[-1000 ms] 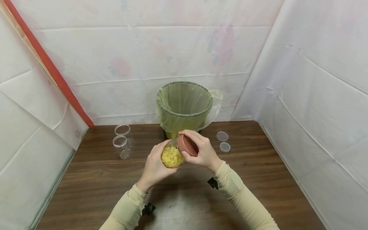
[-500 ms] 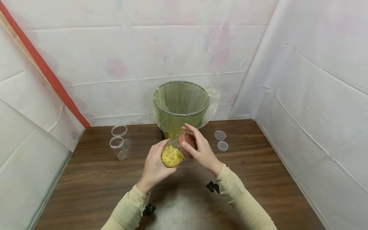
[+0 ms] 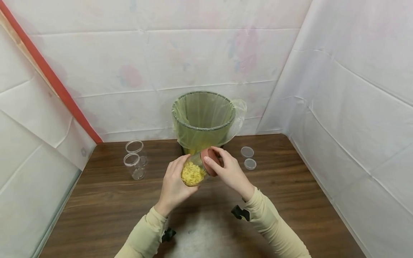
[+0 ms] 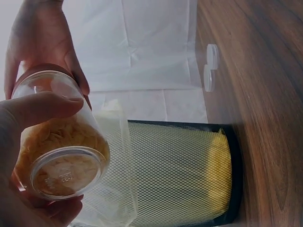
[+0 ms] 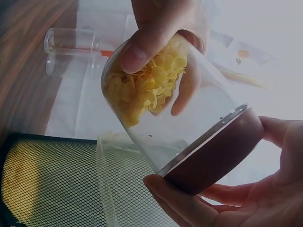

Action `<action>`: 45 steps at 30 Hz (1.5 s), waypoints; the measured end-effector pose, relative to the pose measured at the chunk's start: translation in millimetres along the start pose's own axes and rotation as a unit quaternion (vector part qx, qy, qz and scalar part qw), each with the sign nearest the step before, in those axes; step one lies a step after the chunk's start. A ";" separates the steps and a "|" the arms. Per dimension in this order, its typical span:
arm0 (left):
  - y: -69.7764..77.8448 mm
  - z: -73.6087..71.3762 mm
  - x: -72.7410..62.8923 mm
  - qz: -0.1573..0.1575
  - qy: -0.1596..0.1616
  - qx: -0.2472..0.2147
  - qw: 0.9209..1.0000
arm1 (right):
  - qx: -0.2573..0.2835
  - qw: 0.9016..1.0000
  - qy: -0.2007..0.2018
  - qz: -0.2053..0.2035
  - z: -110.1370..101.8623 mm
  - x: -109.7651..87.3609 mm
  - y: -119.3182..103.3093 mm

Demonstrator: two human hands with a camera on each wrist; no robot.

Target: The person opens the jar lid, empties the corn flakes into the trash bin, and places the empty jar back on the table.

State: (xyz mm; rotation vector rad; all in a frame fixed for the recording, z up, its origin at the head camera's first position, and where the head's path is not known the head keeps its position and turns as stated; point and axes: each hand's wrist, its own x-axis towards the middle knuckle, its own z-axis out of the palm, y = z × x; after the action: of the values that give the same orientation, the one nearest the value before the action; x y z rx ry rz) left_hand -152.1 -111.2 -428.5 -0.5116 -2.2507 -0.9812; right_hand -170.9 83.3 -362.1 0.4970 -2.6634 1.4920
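Note:
My left hand (image 3: 175, 182) grips a clear jar (image 5: 156, 137) around its lower body, holding it tilted above the table with the lidded end up and to the right. Yellow flakes (image 3: 192, 173) fill the lower part of the jar. A reddish-brown lid (image 5: 215, 149) sits on the jar's mouth, and my right hand (image 3: 230, 172) holds it by the rim between thumb and fingers. In the left wrist view the jar's round base (image 4: 68, 172) faces the camera, with the left thumb across its side.
Behind the hands stands a mesh wastebasket (image 3: 203, 127) lined with a thin translucent bag, something yellow low inside it. At the left are two clear open jars (image 3: 138, 173). Two small clear lids (image 3: 247, 152) lie to the right on the wooden table (image 3: 290, 200). White sheets (image 3: 193, 53) surround it.
My right fingers lifted off the lid's far side half a second ago and now hold its rim again. The jar stays at nearly the same place and tilt in my left hand.

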 end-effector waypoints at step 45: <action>2.2 -11.3 -3.6 -0.124 -0.072 -0.106 0.984 | 0.069 0.970 -0.041 -0.227 -2.0 17.0 11.5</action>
State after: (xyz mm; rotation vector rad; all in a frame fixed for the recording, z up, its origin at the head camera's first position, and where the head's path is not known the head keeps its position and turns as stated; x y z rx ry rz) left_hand -143.8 -118.7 -423.9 -0.4096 -2.3927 -1.3595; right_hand -190.6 86.2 -367.1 1.1122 -2.2834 1.5361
